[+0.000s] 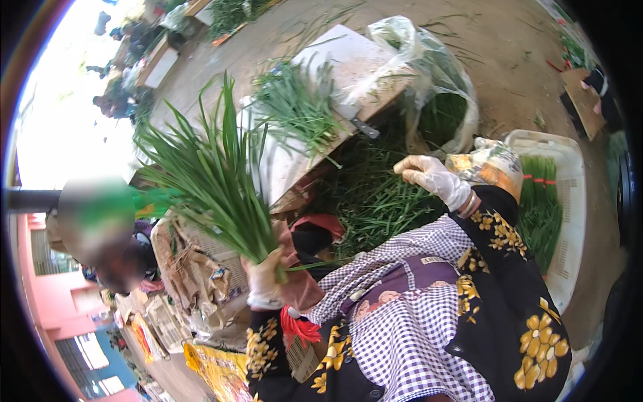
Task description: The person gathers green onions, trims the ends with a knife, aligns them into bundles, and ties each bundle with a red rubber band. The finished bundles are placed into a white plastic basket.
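My left hand (263, 275), in a pale glove, is closed round the lower ends of a bunch of long green chives (214, 181), whose leaves fan up and to the left. My right hand (434, 179), in a thin whitish glove, hovers over a heap of loose green leaves (388, 208). Its fingers are loosely bent, and nothing shows in them. More chives (298, 100) lie on a white board (335, 50), beside a knife (362, 122) at the board's edge. Red bands (299, 327) hang near my left wrist.
At right stands a white plastic crate (571, 221) with red-banded green bundles (539, 194). A clear plastic bag (462, 80) with greens sits beyond my right hand. Another person (100, 234) is at the left, near a crate draped with brown cloth (191, 258). A yellow sack (218, 368) lies lower left.
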The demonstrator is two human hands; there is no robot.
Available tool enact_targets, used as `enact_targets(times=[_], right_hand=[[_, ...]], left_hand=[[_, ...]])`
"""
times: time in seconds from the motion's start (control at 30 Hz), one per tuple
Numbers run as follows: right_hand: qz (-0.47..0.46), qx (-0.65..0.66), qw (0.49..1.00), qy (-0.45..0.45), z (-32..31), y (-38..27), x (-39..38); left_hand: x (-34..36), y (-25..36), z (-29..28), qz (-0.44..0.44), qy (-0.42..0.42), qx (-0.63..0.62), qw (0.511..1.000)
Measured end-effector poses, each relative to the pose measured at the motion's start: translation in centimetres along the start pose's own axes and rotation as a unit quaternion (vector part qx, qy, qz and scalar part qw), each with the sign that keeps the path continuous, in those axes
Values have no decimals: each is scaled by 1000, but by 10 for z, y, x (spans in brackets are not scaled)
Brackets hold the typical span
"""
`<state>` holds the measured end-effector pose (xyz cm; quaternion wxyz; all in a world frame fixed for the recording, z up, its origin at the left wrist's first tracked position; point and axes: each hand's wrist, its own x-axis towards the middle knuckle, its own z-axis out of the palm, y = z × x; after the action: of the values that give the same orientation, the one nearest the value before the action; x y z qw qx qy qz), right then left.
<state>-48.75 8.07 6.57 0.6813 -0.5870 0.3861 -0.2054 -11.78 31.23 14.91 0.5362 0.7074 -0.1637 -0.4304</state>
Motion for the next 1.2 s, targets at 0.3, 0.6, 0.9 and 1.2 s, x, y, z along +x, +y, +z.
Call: enact_targets(times=[0.3, 0.6, 0.9, 1.2], right_hand=[[40, -78, 987, -138, 51, 8, 5], [-31, 31, 956, -291, 145, 13, 16], [-63, -403, 862, -300, 88, 20, -13], [-55, -359, 926, -107, 161, -41, 23]], left_hand=[[35, -71, 49, -210, -218, -407, 862], [30, -70, 101, -202, -218, -529, 795], [51, -78, 90, -162, -190, -546, 800], [56, -103, 120, -166, -82, -513, 838]])
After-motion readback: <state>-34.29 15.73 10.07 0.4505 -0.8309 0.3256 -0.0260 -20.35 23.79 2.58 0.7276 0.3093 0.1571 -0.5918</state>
